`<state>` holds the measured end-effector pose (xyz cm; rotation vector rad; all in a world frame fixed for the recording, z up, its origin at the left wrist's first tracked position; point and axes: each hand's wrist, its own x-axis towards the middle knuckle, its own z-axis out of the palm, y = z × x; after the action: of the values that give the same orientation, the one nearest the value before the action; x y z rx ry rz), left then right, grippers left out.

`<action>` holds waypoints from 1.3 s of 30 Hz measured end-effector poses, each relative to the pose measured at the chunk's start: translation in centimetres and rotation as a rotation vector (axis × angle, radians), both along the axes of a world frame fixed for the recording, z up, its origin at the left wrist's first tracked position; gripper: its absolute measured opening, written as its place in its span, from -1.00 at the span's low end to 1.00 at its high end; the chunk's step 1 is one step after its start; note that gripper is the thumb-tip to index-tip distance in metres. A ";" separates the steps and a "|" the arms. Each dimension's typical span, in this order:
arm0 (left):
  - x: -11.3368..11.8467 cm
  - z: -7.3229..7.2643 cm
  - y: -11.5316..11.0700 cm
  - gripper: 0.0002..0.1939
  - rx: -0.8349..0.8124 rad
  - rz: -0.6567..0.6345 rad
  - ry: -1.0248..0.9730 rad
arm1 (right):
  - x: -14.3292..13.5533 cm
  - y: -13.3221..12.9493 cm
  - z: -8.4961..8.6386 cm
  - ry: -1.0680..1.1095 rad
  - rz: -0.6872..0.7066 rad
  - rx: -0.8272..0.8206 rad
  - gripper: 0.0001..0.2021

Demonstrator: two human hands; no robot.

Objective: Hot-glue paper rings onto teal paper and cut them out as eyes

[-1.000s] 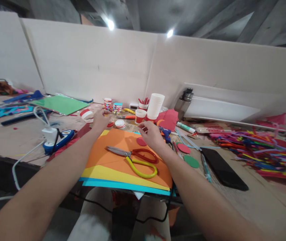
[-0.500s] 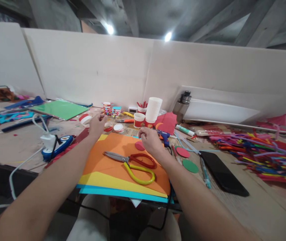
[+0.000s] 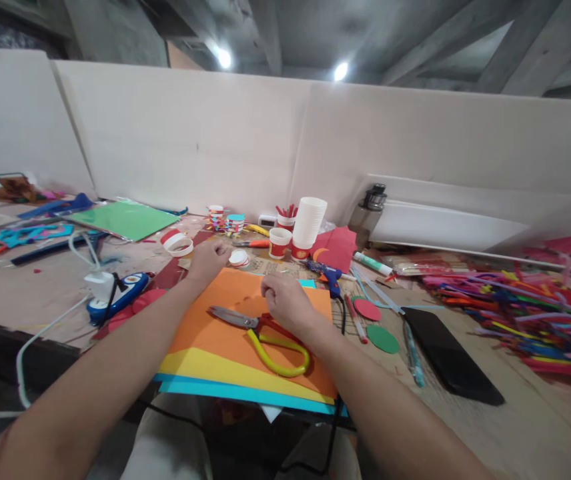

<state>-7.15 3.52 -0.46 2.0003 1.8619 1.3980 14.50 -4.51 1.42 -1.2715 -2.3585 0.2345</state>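
Observation:
My left hand (image 3: 209,262) is closed, its fingers curled together beside a small white cut cup piece (image 3: 239,258). What it holds, if anything, is hidden. Over the orange paper (image 3: 200,330), my right hand (image 3: 285,300) is also closed, and I cannot make out anything in its fingers. Scissors (image 3: 253,327) with one red and one yellow handle lie on that sheet. My right hand and wrist partly cover the red handle. Yellow paper (image 3: 205,367) and blue paper (image 3: 225,392) show beneath the orange.
Behind my hands stand a paper cup (image 3: 279,243) and a tall cup stack (image 3: 310,223). To the right are a blue glue gun (image 3: 332,275), a green paper circle (image 3: 383,339), a black phone (image 3: 450,353) and pipe cleaners (image 3: 530,313). A power strip (image 3: 118,297) lies left.
My left hand has moved slightly right and down, covering a small red-and-white cup piece. My right hand has come left and lower; the red circle beside it is out of sight.

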 end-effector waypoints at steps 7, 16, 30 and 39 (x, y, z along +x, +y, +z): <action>-1.1 0.5 0.0 -0.53 0.048 0.122 -0.210 | -1.5 -0.9 -1.3 -0.118 0.055 -0.180 -0.72; -1.4 0.5 0.2 -0.56 0.041 0.143 -0.217 | -1.7 -0.7 -1.5 -0.124 0.073 -0.260 -0.72; -2.5 -2.2 2.0 -0.84 -0.197 0.071 0.343 | -1.7 -0.8 -1.5 -0.112 0.056 -0.265 -0.72; -3.1 -2.4 2.9 -0.87 -0.222 0.039 0.361 | -1.6 -0.9 -1.5 -0.150 0.074 -0.259 -0.72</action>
<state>-10.23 6.40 -2.91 2.2211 2.0928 0.8295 12.89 -5.37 -0.05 -1.3601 -2.5711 0.4982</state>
